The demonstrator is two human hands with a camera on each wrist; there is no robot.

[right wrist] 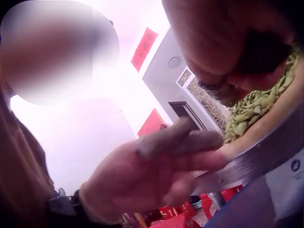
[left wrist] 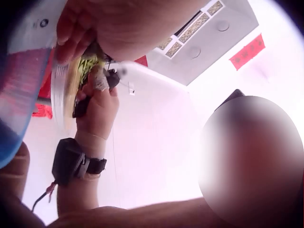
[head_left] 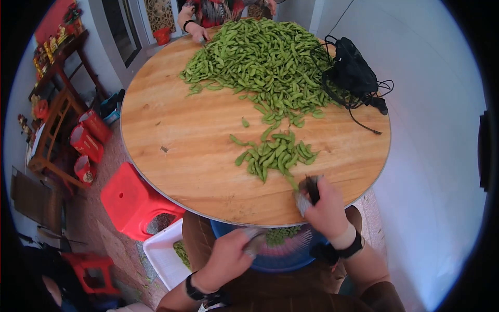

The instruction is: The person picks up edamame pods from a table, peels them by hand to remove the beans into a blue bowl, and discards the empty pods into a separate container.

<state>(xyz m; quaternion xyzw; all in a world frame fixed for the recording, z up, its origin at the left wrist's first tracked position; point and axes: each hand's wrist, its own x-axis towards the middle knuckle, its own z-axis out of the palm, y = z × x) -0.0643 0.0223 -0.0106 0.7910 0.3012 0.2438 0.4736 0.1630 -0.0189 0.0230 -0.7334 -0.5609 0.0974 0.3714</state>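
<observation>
Green soybean pods (head_left: 275,153) lie in a small group on the round wooden table (head_left: 208,171), in front of a large heap of pods (head_left: 260,62). My right hand (head_left: 327,208) is at the near edge, grey wrap on the thumb and something black about the fingers. It pinches one pod (head_left: 292,181) at the fingertips. Lower left, my left hand (head_left: 228,260) hovers by a blue basin (head_left: 296,262) holding shelled green beans (head_left: 280,235). In the right wrist view the left hand's fingers (right wrist: 204,161) reach out nearly straight, grey wraps on some, holding nothing visible.
Across the table another person's hand (head_left: 197,32) is beside the heap. A black bag with cables (head_left: 353,67) lies at the right rim. Left of my legs are a white bin (head_left: 161,255) with green scraps and a red stool (head_left: 130,200). A wall (head_left: 431,156) stands close on the right.
</observation>
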